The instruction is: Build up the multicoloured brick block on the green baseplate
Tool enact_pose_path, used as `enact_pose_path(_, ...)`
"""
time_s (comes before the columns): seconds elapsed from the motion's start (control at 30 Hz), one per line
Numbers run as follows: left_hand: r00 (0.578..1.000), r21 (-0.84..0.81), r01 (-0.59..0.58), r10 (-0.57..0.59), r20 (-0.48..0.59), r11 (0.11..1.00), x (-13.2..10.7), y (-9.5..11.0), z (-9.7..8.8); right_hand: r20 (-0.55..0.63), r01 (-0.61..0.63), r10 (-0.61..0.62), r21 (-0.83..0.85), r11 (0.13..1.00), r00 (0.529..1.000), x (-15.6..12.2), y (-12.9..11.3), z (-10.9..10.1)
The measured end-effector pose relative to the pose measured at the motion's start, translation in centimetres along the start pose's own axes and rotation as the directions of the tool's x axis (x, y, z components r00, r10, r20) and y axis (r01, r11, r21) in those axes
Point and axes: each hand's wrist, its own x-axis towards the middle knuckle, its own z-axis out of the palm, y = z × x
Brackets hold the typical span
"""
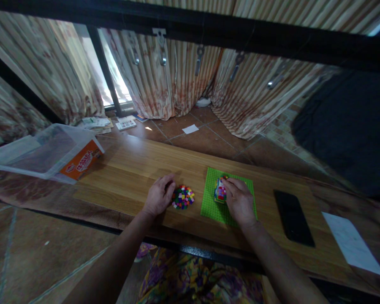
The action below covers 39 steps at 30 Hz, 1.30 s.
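Observation:
A green studded baseplate lies on the wooden board. On it stands a small stack of many-coloured bricks. My right hand rests on the plate, its fingers closed against the stack's right side and top. Left of the plate lies a round heap of loose coloured bricks. My left hand sits beside that heap, fingers curled, its fingertips touching the heap's left edge. Whether it pinches a brick is hidden.
A black phone lies right of the plate, and a white sheet beyond it. A clear plastic box with an orange label sits at the board's left end. Curtains hang behind, with papers on the tiled floor.

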Motion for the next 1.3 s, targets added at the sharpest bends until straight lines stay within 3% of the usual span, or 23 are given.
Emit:
enact_pose_path(0.57,1.0,-0.009,0.012,-0.012,-0.01,1.0,0.0,0.0,0.1,0.004,-0.004,0.004,0.015,1.0,1.0,0.2,-0.3,0.1)
enact_pose_path(0.73,1.0,-0.016,0.012,-0.012,-0.025,1.0,0.0,-0.2,0.2,-0.136,-0.105,0.113,0.062,0.992,0.984,-0.1,-1.6,-0.7)
enact_pose_path(0.83,1.0,-0.011,0.022,-0.023,-0.019,1.0,0.0,-0.2,0.2,-0.18,-0.105,0.122,0.103,0.989,0.976,-1.0,-3.5,-1.3)
enact_pose_path(0.9,1.0,-0.01,0.02,-0.02,-0.015,1.0,0.0,-0.2,0.2,-0.132,-0.089,0.107,0.138,0.986,0.985,-1.9,-5.1,-1.2)
enact_pose_path(1.07,1.0,-0.015,0.007,-0.008,-0.022,1.0,0.0,-0.4,0.4,0.116,-0.115,0.089,0.236,0.965,0.989,-3.5,-8.6,0.7)
enact_pose_path(1.3,0.999,-0.019,0.006,-0.007,-0.032,1.0,0.0,-0.5,0.4,0.262,-0.166,0.112,0.195,0.967,0.958,-3.3,-9.4,3.2)
